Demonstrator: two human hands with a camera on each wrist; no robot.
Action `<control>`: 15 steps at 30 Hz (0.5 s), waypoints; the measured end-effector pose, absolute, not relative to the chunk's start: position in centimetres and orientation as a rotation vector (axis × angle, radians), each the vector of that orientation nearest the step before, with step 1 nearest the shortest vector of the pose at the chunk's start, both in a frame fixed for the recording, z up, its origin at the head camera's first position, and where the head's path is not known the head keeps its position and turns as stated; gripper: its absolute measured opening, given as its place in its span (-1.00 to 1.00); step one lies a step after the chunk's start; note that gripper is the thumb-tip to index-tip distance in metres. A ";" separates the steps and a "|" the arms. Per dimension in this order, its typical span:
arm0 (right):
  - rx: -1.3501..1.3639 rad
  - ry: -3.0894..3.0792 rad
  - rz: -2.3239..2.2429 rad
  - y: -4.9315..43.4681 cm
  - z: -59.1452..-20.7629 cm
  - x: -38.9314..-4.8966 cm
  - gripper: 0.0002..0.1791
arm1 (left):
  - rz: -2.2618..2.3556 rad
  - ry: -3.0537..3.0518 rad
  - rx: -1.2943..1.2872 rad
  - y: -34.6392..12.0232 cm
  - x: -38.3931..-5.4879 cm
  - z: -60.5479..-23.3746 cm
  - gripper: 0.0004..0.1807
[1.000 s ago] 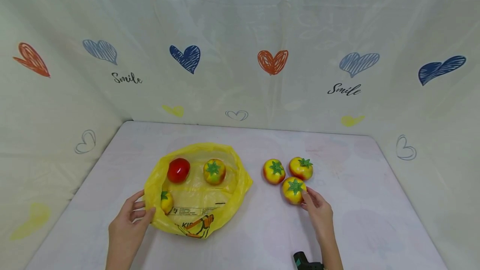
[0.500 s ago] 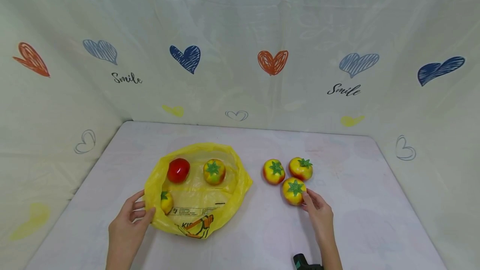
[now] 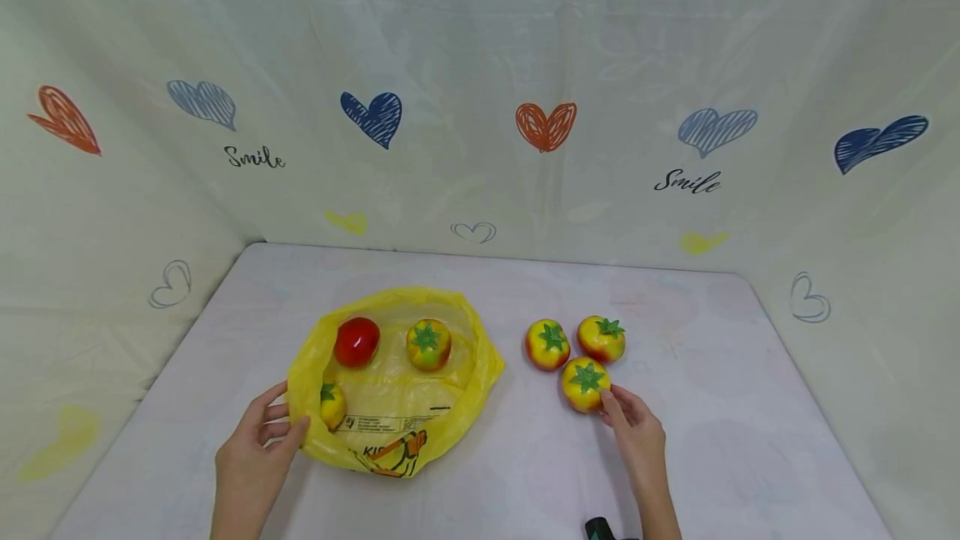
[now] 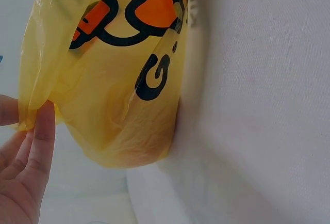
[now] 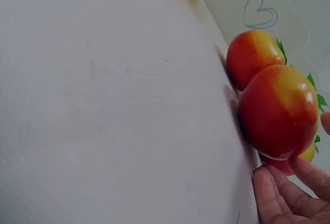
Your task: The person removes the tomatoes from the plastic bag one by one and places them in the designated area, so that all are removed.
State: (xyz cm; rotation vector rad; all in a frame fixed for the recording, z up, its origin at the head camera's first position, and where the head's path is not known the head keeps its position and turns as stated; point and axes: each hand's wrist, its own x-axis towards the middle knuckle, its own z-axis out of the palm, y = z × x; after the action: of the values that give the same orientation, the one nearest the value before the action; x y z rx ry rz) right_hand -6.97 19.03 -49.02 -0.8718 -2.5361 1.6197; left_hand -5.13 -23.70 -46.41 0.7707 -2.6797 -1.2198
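The left hand (image 3: 255, 450) pinches the yellow bag (image 3: 306, 407) by its rim; the right hand (image 3: 637, 433) grips a yellow-red fruit (image 3: 583, 384) beside two similar fruits (image 3: 547, 345) on the surface (image 3: 735, 390), which a careless sideways lift might set rolling.

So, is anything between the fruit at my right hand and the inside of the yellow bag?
Yes, the yellow bag's right rim stands between them. The left rear fruit sits close beside the way, so sliding the front fruit low with your right hand might brush it.
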 end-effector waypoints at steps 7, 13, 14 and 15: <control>-0.888 -2.543 1.601 18.7 -48.8 -6.2 -0.21 | -1.226 -2.671 0.753 -22.8 -4.7 -44.6 -0.37; -0.895 -2.543 1.604 18.5 -48.7 -5.5 -0.21 | -1.169 -2.677 0.713 -25.3 -5.5 -49.4 -0.31; -0.894 -2.542 1.605 18.5 -48.8 -5.4 -0.23 | -1.183 -2.676 0.724 -25.4 -5.5 -49.5 -0.31; -0.894 -2.540 1.604 18.5 -48.8 -5.3 -0.24 | -1.188 -2.674 0.727 -25.2 -5.5 -49.2 -0.31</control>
State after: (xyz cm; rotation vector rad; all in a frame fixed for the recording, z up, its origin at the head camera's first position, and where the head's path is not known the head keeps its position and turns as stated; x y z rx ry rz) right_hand -5.29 18.46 -48.78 -0.8935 -2.5404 1.6042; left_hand -5.46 -25.23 -49.20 0.7271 -2.6740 -1.1880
